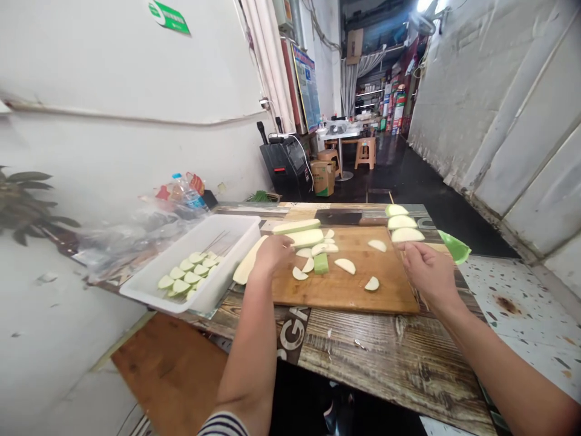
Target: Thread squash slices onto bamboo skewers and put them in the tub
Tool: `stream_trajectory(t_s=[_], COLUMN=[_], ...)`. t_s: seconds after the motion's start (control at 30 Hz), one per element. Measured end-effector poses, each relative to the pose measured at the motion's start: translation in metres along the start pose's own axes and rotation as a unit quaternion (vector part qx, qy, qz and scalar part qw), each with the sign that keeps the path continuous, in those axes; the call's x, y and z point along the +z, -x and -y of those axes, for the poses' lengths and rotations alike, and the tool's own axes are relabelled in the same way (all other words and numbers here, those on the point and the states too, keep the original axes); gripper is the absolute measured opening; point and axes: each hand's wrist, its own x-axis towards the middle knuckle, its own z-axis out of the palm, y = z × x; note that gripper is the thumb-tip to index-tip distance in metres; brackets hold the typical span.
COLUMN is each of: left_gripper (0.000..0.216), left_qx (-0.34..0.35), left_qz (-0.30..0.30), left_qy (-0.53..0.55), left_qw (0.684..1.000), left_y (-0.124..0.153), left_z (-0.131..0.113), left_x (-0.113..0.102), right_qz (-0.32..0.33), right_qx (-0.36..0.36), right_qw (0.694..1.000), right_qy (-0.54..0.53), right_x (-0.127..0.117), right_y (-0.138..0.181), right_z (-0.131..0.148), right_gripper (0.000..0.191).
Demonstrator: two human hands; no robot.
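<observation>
A wooden cutting board [345, 290] lies on the wood-patterned table, with pale green vegetable slices [345, 265] scattered on it. My left hand [271, 251] rests at the board's left edge, fingers curled on a long halved piece of the vegetable [299, 232]. At the board's right edge my right hand [426, 269] is closed around a thin skewer [396, 209] that points away from me. More halved pieces [402, 221] lie at the far right of the board.
A white tray [227, 275] holding several slices [188, 274] stands left of the board. Plastic bags and a water bottle [184, 192] lie behind it. A green dish [455, 246] sits right of the board. Beyond the table are a black speaker [285, 166], stools and a wet floor.
</observation>
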Motion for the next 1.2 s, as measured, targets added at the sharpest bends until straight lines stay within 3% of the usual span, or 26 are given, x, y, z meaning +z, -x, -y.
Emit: stream_trajectory(t_s=[0.13,0.33,0.53,0.7,0.87,1.0,1.1,1.2], left_gripper=[0.022,0.023,0.033,0.027,0.035,0.036,0.033,0.027], left_qx=[0.046,0.024,0.108,0.113,0.072,0.007,-0.059,-0.105], left_qz=[0.047,0.115,0.095,0.097,0.106,0.118,0.116,0.097], left_qy=[0.005,-0.042,-0.07,-0.055,0.073,0.219,0.34,0.471], left_qw=[0.998,0.992,0.987,0.987,0.989,0.969,0.931,0.87], left_y=[0.007,0.025,0.031,0.029,0.024,0.017,0.014,0.011], left_z=[-0.009,-0.01,-0.021,-0.029,-0.016,-0.006,-0.004,-0.006], left_x=[-0.003,-0.005,0.02,0.018,0.012,0.019,0.023,0.023], right_qz=[0.024,0.044,0.054,0.061,0.085,0.117,0.141,0.201], right_qx=[0.024,0.033,0.043,0.044,0.037,0.017,-0.019,-0.067], right_qw=[0.999,0.998,0.998,0.997,0.995,0.993,0.99,0.977], right_qy=[-0.009,-0.025,-0.003,-0.01,-0.033,-0.025,0.0,0.022], right_x=[0.002,0.006,0.007,0.008,0.012,0.015,0.017,0.023], right_y=[0.002,0.005,0.007,0.007,0.01,0.013,0.02,0.032], right_z=[0.001,0.001,0.011,0.009,0.007,0.011,0.018,0.025], right_gripper=[0.032,0.032,0.03,0.03,0.031,0.031,0.031,0.031])
